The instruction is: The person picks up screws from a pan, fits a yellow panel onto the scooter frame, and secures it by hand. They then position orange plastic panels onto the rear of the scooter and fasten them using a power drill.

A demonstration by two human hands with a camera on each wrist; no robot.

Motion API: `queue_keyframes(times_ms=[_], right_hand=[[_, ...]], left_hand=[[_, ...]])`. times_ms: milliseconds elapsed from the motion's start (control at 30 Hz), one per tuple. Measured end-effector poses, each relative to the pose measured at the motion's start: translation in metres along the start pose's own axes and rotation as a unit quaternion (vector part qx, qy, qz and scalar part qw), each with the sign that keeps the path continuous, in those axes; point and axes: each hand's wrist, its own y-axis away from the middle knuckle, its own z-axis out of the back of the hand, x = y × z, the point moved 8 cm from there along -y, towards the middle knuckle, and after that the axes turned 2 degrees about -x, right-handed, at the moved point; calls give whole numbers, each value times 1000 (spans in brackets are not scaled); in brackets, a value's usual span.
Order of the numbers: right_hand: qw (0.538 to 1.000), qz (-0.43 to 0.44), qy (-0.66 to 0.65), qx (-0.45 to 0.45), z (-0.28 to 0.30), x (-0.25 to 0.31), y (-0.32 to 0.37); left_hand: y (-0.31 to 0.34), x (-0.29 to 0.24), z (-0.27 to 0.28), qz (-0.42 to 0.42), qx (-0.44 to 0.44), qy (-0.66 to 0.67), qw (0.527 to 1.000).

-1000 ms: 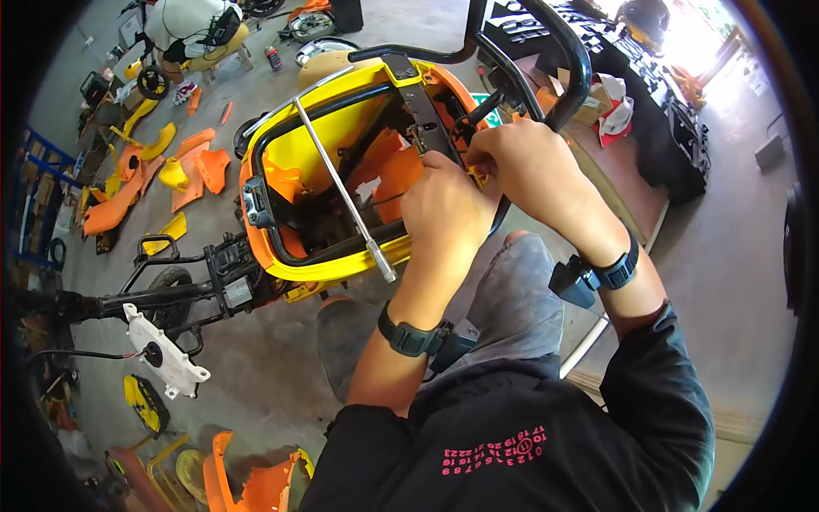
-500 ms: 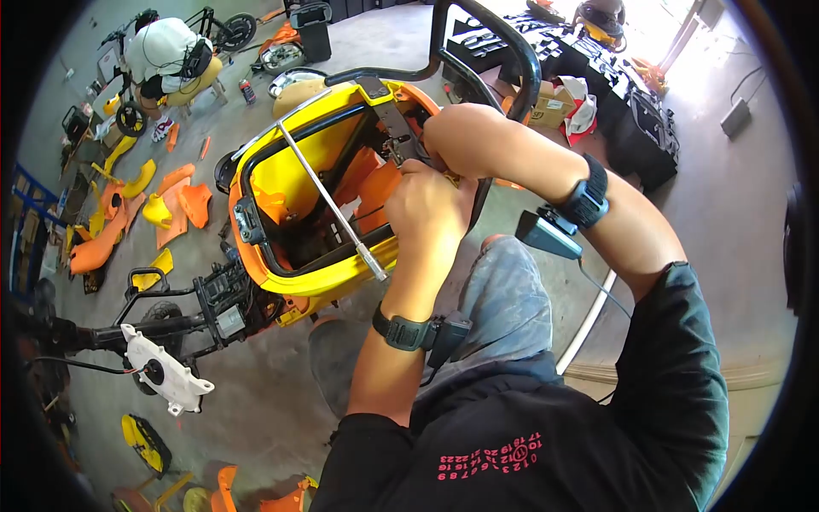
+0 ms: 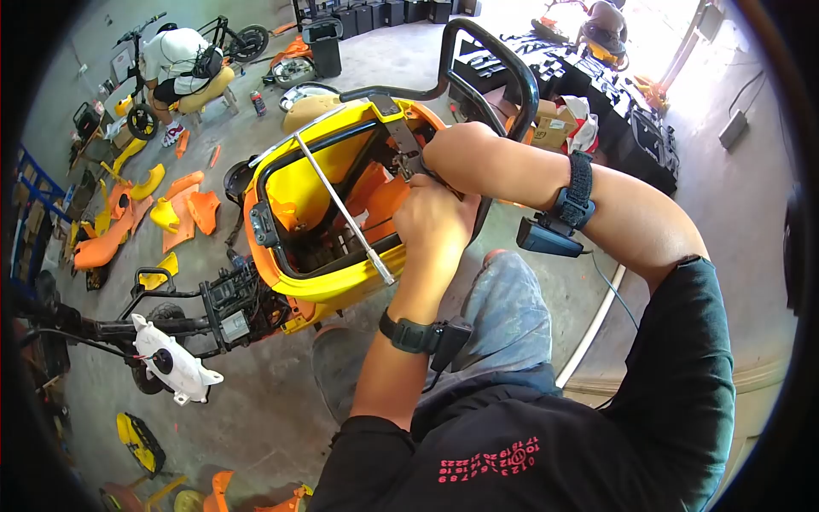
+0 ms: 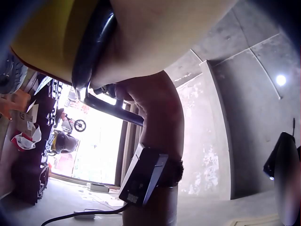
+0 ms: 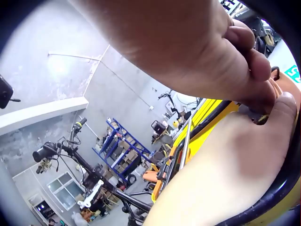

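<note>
Black tubing (image 3: 526,94) beyond my left hand (image 3: 433,215) and right hand (image 3: 456,159) looks stiff, best held midspan (open or gripping, I cannot tell).

Hands, two: left hand (image 3: 435,218), right hand (image 3: 454,160). Wrist cameras (image 3: 548,237), two. Metal bar (image 3: 343,206), one, towards ten o'clock. White fitting (image 3: 173,358), one, eight o'clock. Seated person (image 3: 179,61), one, ten o'clock. Black bin (image 3: 323,51), one, eleven o'clock. Orange and yellow panels (image 3: 181,212), several, nine o'clock.

Seated person (image 3: 181,61), blue rack (image 5: 123,146), cardboard box (image 3: 553,128)
</note>
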Motion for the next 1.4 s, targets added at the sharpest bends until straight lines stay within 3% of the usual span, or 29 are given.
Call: queue_keyframes(times_ms=[300,367,500,700,1400], right_hand=[[995,91,-20,-30,-11,-12,-5],[995,75,-72,3,-11,-13,-5],[993,81,-57,64,-8,-13,-6],[982,186,2,42,-9,-3,-11],[971,238,17,12,0,2,-5]], left_hand=[[5,-1,8,6,-16,-31,999],[5,-1,9,-5,-44,6,999],[6,-1,10,5,-33,7,999],[4,0,6,22,-5,6,1000],[7,-3,3,4,15,-6,1000]])
